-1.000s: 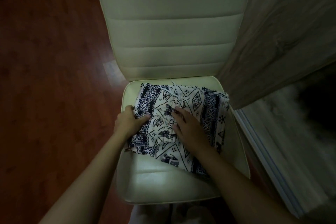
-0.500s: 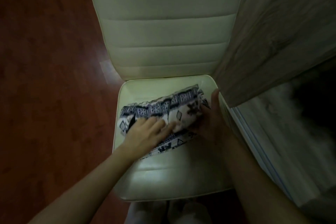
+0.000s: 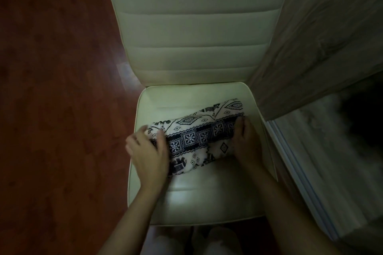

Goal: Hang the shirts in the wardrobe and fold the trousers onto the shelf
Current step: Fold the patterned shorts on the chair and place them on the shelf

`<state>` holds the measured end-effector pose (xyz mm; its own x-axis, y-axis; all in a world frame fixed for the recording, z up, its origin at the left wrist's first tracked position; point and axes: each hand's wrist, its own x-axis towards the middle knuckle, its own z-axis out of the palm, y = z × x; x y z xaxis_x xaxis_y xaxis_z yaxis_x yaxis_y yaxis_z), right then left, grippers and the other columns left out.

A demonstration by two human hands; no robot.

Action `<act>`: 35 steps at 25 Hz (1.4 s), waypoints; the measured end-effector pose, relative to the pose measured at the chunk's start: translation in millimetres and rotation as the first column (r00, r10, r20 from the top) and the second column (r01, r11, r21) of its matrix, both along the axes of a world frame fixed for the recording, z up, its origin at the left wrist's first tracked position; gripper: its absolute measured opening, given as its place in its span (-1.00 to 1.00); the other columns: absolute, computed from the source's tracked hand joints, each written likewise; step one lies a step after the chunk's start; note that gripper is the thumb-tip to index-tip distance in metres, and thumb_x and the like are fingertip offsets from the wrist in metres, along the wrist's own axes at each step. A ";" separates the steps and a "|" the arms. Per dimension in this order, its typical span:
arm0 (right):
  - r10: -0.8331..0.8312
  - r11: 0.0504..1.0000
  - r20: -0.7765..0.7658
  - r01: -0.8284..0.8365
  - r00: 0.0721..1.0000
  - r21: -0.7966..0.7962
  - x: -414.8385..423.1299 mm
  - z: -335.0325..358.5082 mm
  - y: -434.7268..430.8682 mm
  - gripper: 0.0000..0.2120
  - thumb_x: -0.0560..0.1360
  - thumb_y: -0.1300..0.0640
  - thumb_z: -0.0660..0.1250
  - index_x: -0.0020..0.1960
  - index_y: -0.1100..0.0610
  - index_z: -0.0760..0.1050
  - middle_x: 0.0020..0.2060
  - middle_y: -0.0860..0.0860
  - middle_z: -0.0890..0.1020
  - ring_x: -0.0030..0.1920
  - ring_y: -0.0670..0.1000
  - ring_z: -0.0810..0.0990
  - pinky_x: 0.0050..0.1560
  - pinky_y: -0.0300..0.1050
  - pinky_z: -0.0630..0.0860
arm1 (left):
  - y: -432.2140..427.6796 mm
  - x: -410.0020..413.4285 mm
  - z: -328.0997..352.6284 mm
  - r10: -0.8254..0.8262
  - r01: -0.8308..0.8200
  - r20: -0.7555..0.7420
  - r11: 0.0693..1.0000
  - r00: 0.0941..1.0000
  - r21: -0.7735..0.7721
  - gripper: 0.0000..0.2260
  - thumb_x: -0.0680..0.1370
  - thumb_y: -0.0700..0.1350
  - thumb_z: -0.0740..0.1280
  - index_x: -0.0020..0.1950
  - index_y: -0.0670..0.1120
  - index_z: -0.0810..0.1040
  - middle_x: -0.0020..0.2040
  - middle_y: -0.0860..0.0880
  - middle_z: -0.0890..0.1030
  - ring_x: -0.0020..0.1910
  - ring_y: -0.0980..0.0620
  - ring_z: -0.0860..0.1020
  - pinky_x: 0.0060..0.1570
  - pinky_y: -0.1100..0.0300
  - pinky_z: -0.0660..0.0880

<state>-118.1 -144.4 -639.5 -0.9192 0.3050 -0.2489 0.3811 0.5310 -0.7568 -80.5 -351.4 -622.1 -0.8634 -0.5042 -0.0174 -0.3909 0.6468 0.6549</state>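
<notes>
The patterned trousers [image 3: 199,136], white with dark blue bands and elephant prints, lie folded into a narrow bundle across the cream chair seat [image 3: 207,194]. My left hand [image 3: 149,151] holds the bundle's left end, thumb on top and fingers round the edge. My right hand [image 3: 245,143] holds the right end, fingers curled over the fabric's edge. Both forearms reach in from the bottom of the view.
The chair's padded backrest [image 3: 196,27] rises behind the seat. A grey wood-grain wardrobe door [image 3: 323,33] stands at the right, with a sliding track [image 3: 298,167] below it. Dark red wooden floor [image 3: 58,89] lies to the left.
The trousers went from a wide flat spread to a narrow folded bundle. My hands moved apart from its middle to its two ends.
</notes>
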 end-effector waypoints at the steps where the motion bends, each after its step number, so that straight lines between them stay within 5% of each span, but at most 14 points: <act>1: 0.003 0.999 0.025 -0.004 1.000 0.040 -3.7 1.4 -2.4 -0.60 0.60 -0.16 -0.05 0.02 0.11 0.42 -0.10 0.09 0.57 -0.12 0.09 0.53 -0.10 0.02 0.48 | -1.0 -5.4 -0.6 0.124 -0.139 0.177 0.987 0.976 0.075 -0.53 0.59 0.18 0.09 0.20 -0.19 0.44 0.10 -0.23 0.49 0.10 -0.18 0.44 0.02 0.08 0.31; 3: 0.035 0.989 0.034 -0.039 0.999 0.141 -13.7 0.8 -4.4 -0.60 0.62 -0.10 -0.05 0.07 0.16 0.42 -0.06 0.11 0.56 -0.08 0.11 0.53 -0.11 -0.04 0.44 | 6.7 -8.2 -5.7 0.162 -0.198 0.321 0.977 0.933 0.083 -0.52 0.59 0.22 0.01 0.08 -0.19 0.41 0.01 -0.25 0.56 -0.02 -0.24 0.51 -0.12 0.01 0.36; 7: 0.050 0.980 -0.068 -0.035 0.996 0.196 -34.9 1.8 22.2 -0.74 0.64 0.03 0.00 -0.10 0.10 0.36 -0.21 0.06 0.49 -0.19 0.08 0.50 -0.32 -0.13 0.29 | 14.3 -1.4 -6.0 0.324 -0.338 0.157 0.938 0.933 0.071 -0.67 0.64 0.08 0.00 -0.04 -0.18 0.32 -0.14 -0.30 0.56 -0.15 -0.29 0.53 -0.27 0.02 0.28; 11: 0.181 0.930 0.025 -0.180 0.983 0.320 -35.1 -15.3 41.9 -0.65 0.62 -0.03 0.02 -0.01 0.20 0.43 -0.07 0.20 0.49 -0.09 0.16 0.49 -0.19 -0.09 0.35 | 17.9 10.1 -18.9 0.275 -0.297 0.192 0.950 0.942 0.096 -0.66 0.63 0.10 0.02 -0.02 -0.18 0.32 -0.08 -0.25 0.50 -0.04 -0.24 0.48 -0.20 0.06 0.26; 14: 0.150 0.957 0.045 -0.156 0.988 0.243 -27.8 -19.7 33.9 -0.63 0.60 -0.06 0.08 0.08 0.24 0.44 0.08 0.24 0.43 0.02 0.17 0.45 -0.05 -0.08 0.39 | 25.9 12.3 -25.0 0.250 -0.282 0.246 0.953 0.936 0.108 -0.57 0.60 0.15 0.07 0.18 -0.22 0.28 0.07 -0.28 0.45 0.07 -0.23 0.42 -0.06 -0.01 0.32; 18: 0.063 0.995 0.058 -0.067 0.996 0.078 -7.0 -11.8 22.7 -0.68 0.61 0.02 0.10 0.22 0.22 0.37 0.02 0.11 0.52 -0.07 0.04 0.48 -0.27 -0.21 0.35 | 16.2 2.0 -26.4 0.104 -0.160 0.195 0.940 0.975 0.301 -0.66 0.59 0.15 0.11 0.13 -0.10 0.18 -0.26 -0.21 0.56 -0.22 -0.22 0.54 -0.26 0.07 0.36; 24: -0.119 0.965 0.109 0.141 0.987 -0.223 23.6 0.4 2.6 -0.65 0.64 0.02 0.03 0.23 0.17 0.47 -0.03 0.00 0.51 -0.02 -0.05 0.48 -0.21 -0.37 0.38 | -41.1 -35.4 -21.5 0.005 -0.008 0.040 0.997 0.999 0.083 -0.73 0.59 0.14 0.14 0.07 -0.06 0.25 -0.27 -0.14 0.54 -0.29 -0.15 0.50 -0.28 0.05 0.39; 28: -0.134 0.978 0.050 0.124 0.990 0.165 37.1 -22.1 -2.6 -0.59 0.58 -0.06 0.14 0.16 0.29 0.45 0.12 0.23 0.45 0.14 0.19 0.43 0.11 0.01 0.39 | -43.7 -32.5 -36.7 -0.068 0.053 0.099 0.988 0.993 0.146 -0.63 0.56 0.23 0.08 0.14 -0.04 0.25 -0.17 -0.11 0.56 -0.16 -0.17 0.55 -0.16 0.01 0.45; 32: -0.231 0.961 0.085 0.213 0.969 0.177 23.2 -18.1 2.9 -0.40 0.55 -0.24 0.04 0.33 0.22 0.32 0.21 0.19 0.48 0.21 0.19 0.45 0.21 0.13 0.37 | -67.0 -47.7 -34.9 0.025 -0.065 0.214 0.981 0.977 0.185 -0.42 0.52 0.34 -0.03 0.23 -0.08 0.41 0.05 -0.04 0.52 0.03 -0.08 0.49 0.10 0.01 0.42; 35: -0.216 0.952 0.204 0.159 0.955 0.263 10.3 -17.3 -2.3 -0.34 0.53 -0.31 -0.07 0.31 0.18 0.35 0.24 0.18 0.47 0.22 0.21 0.45 0.22 0.14 0.34 | -73.5 -80.9 -28.6 -0.099 0.061 0.223 0.983 0.970 0.171 -0.39 0.50 0.34 0.00 0.14 -0.10 0.55 0.04 -0.14 0.59 0.04 -0.12 0.53 0.12 -0.06 0.47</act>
<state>-107.9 -146.8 -656.8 -0.7668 0.5432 -0.3420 0.6382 0.5886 -0.4962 -161.4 -424.9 -650.6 -0.8641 -0.4076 -0.2951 -0.4940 0.5750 0.6522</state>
